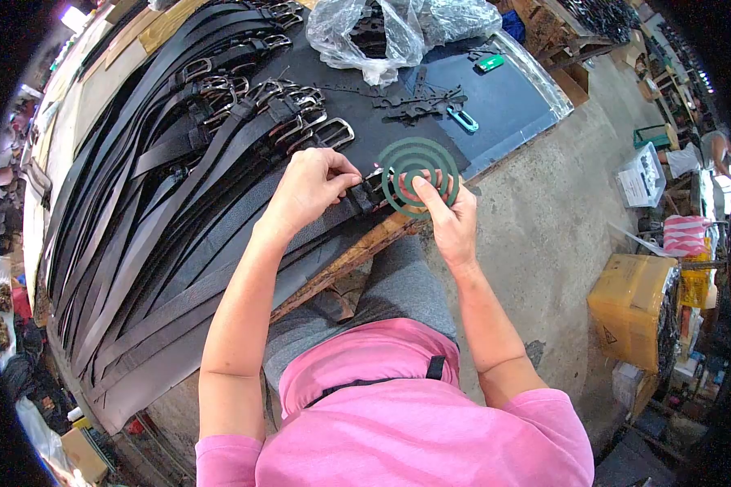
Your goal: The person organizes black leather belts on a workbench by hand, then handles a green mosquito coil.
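A dark green mosquito coil (421,144) is pinched between the thumb and fingers of my right hand (455,215), over the table's front edge. To its left my left hand (315,185) is closed in a pinch above a black belt (333,216); what its fingertips hold, if anything, I cannot tell. A small bright pinkish spot (376,167) shows between the two hands, at the coil's left side. Beneath it, the belt's buckle end is partly covered by the coil and fingers. More black belts (130,243) with metal buckles (333,131) lie heaped left of my hands.
Behind my hands on the dark tabletop (503,105) lie black scraps (418,101), a turquoise cutter (463,119), a green object (489,63) and clear plastic bags (374,36). A taped carton (632,308) and a white tub (642,177) stand at right. Another person's arm shows at far right.
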`<state>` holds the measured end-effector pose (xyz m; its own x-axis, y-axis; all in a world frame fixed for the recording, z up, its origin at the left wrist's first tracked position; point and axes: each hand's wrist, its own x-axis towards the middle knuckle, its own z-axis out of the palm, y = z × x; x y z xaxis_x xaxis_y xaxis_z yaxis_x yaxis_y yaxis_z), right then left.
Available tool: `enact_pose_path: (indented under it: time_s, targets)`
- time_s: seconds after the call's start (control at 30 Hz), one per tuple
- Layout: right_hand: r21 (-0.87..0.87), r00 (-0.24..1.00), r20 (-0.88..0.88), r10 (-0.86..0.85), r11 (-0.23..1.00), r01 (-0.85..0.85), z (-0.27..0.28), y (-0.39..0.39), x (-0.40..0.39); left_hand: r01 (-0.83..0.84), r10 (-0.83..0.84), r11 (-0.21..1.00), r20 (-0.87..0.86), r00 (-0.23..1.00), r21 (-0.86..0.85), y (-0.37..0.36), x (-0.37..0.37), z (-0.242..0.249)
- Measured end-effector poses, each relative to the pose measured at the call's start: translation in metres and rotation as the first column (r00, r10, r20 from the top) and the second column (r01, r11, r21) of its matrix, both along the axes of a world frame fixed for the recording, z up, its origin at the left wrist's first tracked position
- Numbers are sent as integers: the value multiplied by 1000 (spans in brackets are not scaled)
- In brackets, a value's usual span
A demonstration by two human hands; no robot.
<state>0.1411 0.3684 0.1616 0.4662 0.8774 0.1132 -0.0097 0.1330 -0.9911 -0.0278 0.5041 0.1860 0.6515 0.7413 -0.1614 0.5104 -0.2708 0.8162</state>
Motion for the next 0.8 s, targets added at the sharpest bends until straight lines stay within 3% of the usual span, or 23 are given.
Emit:
enact_pose_path:
  time_s: [0.1, 0.2, 0.3, 0.43, 0.6, 0.8]
  targets:
    - [2, 1000, 19, 5, 1000, -5, 0, 1, 1, 100, -123, 888, 22, 992, 450, -1, -1, -11]
    - [-60, 1000, 13, 18, 998, -17, -7, 2, 3, 62, -95, 856, 38, 995, 514, -12, -3, -9]
    - [-49, 986, 165, 26, 999, -18, -8, 3, 5, -85, -8, 879, 191, 982, 470, -27, -5, -18]
    - [-34, 941, 334, 51, 999, -42, 4, 5, 2, -166, 5, 781, 260, 966, 602, -39, -7, -30]
    - [29, 851, 518, 88, 992, -120, 5, 12, 6, -213, 34, 770, 294, 955, 601, -43, -6, -37]
    - [-5, 825, 556, 98, 993, -115, 5, 14, 5, -223, 39, 775, 307, 951, 591, -43, -7, -40]
